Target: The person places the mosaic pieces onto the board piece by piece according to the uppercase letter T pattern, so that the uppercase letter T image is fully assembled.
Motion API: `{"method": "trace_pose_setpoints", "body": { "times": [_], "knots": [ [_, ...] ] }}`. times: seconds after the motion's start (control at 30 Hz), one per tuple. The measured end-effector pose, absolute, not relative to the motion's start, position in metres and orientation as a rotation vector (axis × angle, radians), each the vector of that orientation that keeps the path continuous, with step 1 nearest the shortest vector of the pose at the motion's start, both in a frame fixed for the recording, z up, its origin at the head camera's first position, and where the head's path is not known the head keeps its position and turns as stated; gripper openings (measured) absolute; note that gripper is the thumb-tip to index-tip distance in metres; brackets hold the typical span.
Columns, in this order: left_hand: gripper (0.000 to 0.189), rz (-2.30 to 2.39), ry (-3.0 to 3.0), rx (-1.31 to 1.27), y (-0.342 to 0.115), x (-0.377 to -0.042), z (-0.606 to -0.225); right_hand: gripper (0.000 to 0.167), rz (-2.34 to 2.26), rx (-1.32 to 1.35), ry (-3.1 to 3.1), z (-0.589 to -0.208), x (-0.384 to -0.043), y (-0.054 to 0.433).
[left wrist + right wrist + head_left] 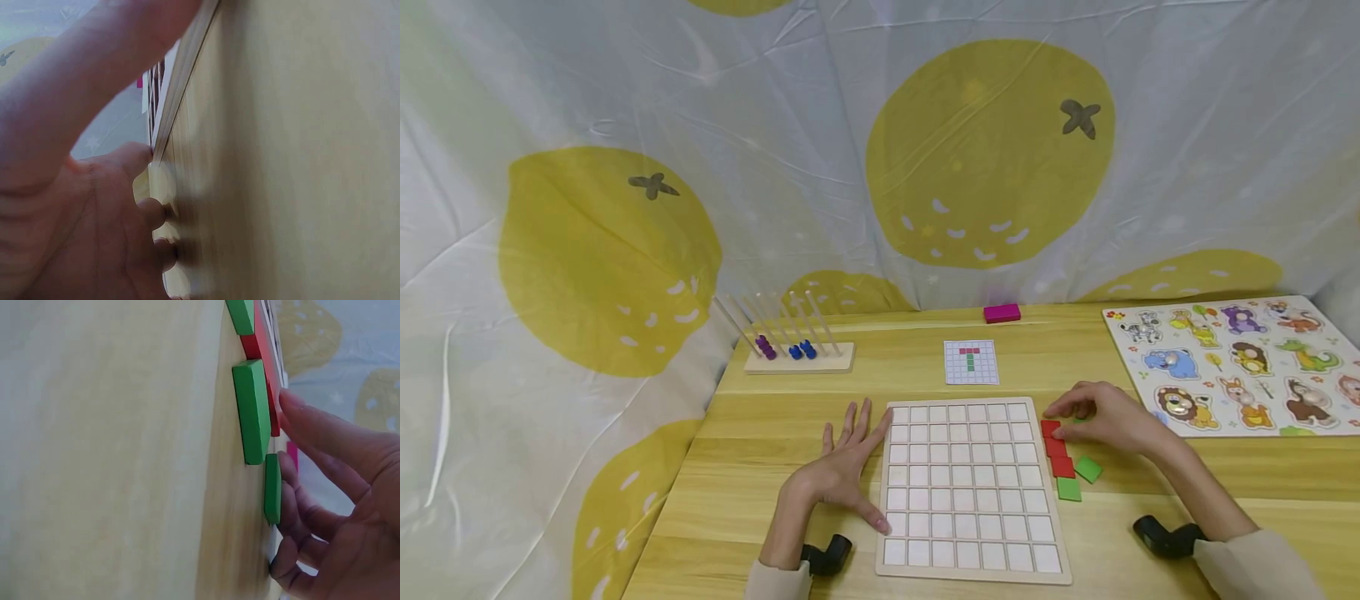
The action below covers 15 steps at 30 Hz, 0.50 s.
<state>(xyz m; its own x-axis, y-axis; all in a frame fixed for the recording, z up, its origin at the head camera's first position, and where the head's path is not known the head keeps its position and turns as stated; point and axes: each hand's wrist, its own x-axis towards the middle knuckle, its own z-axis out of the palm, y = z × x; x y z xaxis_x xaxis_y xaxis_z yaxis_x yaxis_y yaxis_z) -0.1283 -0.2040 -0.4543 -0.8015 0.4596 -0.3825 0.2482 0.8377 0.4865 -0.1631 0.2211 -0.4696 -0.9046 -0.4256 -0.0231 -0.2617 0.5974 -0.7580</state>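
Note:
My left hand (838, 475) has its fingers spread along the left side of a wooden grid board (973, 577), its thumb and index finger touching the edge. In the left wrist view the same hand (94, 219) lies against the board's rim (181, 81). Beyond the board's right side, my right hand (1108, 417) pinches the farthest red square tile (1049, 427) between thumb and index finger. Two more red tiles (1061, 467) and a green tile (1069, 489) continue that row. Another green tile (1088, 469) lies beside them; a further green tile (272, 487) is under the right fingers.
Behind the board lies a pattern card (972, 362) with a red and green T. A peg stand (800, 359) with purple and blue beads is at back left. An animal puzzle board (1210, 367) occupies the right, and a magenta block (1002, 313) sits by the curtain.

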Motion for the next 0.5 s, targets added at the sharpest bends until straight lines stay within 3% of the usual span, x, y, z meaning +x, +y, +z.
{"method": "trace_pose_setpoints", "body": {
  "times": [0.5],
  "knots": [
    [0.152,0.580,2.522,0.528,-0.2035,-0.1281,-0.4553,0.017,-1.240,-0.532,2.570,-0.4699,-0.1695,0.2210]
  ]
}}
